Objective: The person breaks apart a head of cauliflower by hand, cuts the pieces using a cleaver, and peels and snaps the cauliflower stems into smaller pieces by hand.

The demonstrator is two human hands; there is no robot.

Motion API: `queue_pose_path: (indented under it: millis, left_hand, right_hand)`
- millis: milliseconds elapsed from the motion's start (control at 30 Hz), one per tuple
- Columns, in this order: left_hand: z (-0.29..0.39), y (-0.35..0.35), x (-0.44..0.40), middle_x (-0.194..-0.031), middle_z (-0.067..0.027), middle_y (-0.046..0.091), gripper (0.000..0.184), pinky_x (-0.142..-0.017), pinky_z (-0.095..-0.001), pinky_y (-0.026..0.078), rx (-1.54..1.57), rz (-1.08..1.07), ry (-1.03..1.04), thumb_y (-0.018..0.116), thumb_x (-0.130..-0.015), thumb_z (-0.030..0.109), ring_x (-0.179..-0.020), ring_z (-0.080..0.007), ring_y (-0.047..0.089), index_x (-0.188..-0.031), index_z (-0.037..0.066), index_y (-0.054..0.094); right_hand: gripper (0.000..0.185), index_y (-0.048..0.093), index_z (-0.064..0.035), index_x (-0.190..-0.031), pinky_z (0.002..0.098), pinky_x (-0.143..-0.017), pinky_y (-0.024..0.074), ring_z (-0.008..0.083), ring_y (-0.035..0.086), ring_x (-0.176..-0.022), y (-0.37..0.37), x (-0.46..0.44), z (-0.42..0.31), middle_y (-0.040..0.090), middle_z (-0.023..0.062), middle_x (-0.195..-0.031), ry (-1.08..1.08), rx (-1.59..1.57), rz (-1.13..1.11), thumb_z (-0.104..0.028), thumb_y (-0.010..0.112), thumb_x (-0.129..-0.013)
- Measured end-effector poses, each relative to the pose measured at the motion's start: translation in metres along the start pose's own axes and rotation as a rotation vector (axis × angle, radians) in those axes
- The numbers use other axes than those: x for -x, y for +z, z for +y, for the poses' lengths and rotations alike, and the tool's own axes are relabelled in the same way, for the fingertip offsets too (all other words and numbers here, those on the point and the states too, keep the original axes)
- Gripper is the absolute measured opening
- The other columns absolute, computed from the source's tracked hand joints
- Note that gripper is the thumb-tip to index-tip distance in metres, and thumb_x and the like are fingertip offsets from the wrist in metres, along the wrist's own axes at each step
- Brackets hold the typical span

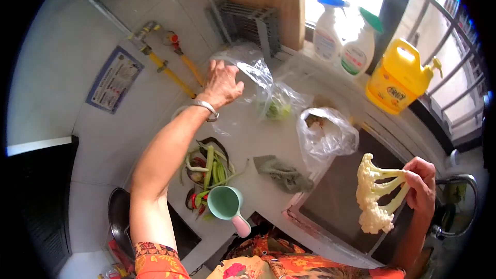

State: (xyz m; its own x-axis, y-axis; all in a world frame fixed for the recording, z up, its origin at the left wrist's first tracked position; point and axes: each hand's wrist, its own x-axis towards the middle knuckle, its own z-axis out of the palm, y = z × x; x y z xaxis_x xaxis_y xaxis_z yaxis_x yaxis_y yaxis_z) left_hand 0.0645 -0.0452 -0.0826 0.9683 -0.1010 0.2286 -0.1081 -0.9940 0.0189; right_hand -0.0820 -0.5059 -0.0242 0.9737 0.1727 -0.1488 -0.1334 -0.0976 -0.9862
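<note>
My right hand (422,185) pinches a piece of cauliflower (376,217) by its stalks, over the sink (336,194). The florets point left and several pale stems fan out from my fingers. Stretched to the back of the counter, my left hand (223,83) has its fingers curled on a clear plastic bag (253,67); the fingertips are partly hidden. Something green (277,109) shows through the plastic to the right of that hand. Another clear bag (328,137) stands by the sink's back corner with brownish contents.
Green and red peppers and long beans (213,170) lie on the counter beside a green cup with a pink handle (225,202). A grey-green cloth (283,173) lies by the sink. Two spray bottles (356,46) and a yellow jug (398,80) stand near the window. The faucet (473,196) is far right.
</note>
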Motion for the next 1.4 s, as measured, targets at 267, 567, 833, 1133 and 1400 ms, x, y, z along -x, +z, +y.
queue_pose_path:
  millis: [267,567,833,1133,1400]
  left_hand:
    - [0.01,0.013,-0.007,-0.097,-0.0122,0.066,0.028,-0.08,-0.0324,0.05,0.475,0.187,0.037,0.064,-0.075,0.016,-0.088,-0.023,0.064,-0.1,0.004,0.064]
    - [0.043,-0.032,0.047,-0.09,-0.0038,0.068,0.018,-0.096,-0.0504,0.027,0.189,0.153,0.136,0.062,-0.079,0.021,-0.085,-0.0178,0.062,-0.092,0.01,0.068]
    - [0.128,-0.063,0.142,-0.087,-0.0124,0.065,0.018,-0.073,-0.0302,0.048,0.759,0.048,0.225,0.065,-0.074,0.003,-0.079,-0.0214,0.062,-0.092,0.002,0.066]
    - [0.242,-0.018,0.236,-0.122,-0.0154,0.047,0.044,-0.097,-0.0508,0.029,0.726,0.157,0.422,0.078,-0.061,0.021,-0.116,-0.0358,0.039,-0.101,0.011,0.064]
    - [0.243,-0.002,0.291,-0.127,-0.0169,0.04,0.061,-0.095,-0.0546,0.027,0.49,0.105,0.35,0.082,-0.051,0.033,-0.119,-0.0372,0.032,-0.105,0.011,0.063]
  right_hand:
    - [0.022,0.053,0.0007,-0.074,0.0172,-0.027,0.0237,0.0032,0.036,-0.03,-0.018,0.007,0.083,0.052,0.0031,-0.053,0.099,0.034,0.109,-0.02,0.058,-0.082]
    - [0.02,0.054,-0.0014,-0.078,0.0204,-0.029,0.0274,0.0046,0.039,-0.035,-0.01,-0.008,0.175,0.047,-0.0006,-0.054,0.25,0.0,0.095,-0.019,0.058,-0.085]
    - [0.019,0.052,-0.0049,-0.075,0.0191,-0.028,0.023,0.0035,0.036,-0.034,0.001,0.003,0.17,0.048,-0.001,-0.053,0.401,-0.253,0.154,-0.019,0.057,-0.087]
    - [0.02,0.052,-0.0045,-0.077,0.0189,-0.031,0.0278,0.0044,0.039,-0.037,0.044,0.039,0.149,0.049,-0.0003,-0.057,0.385,-0.304,0.191,-0.02,0.059,-0.086]
    - [0.021,0.052,-0.0042,-0.075,0.0189,-0.03,0.0286,0.0043,0.041,-0.036,0.093,0.094,0.126,0.047,-0.0009,-0.054,0.328,-0.195,0.186,-0.021,0.06,-0.085]
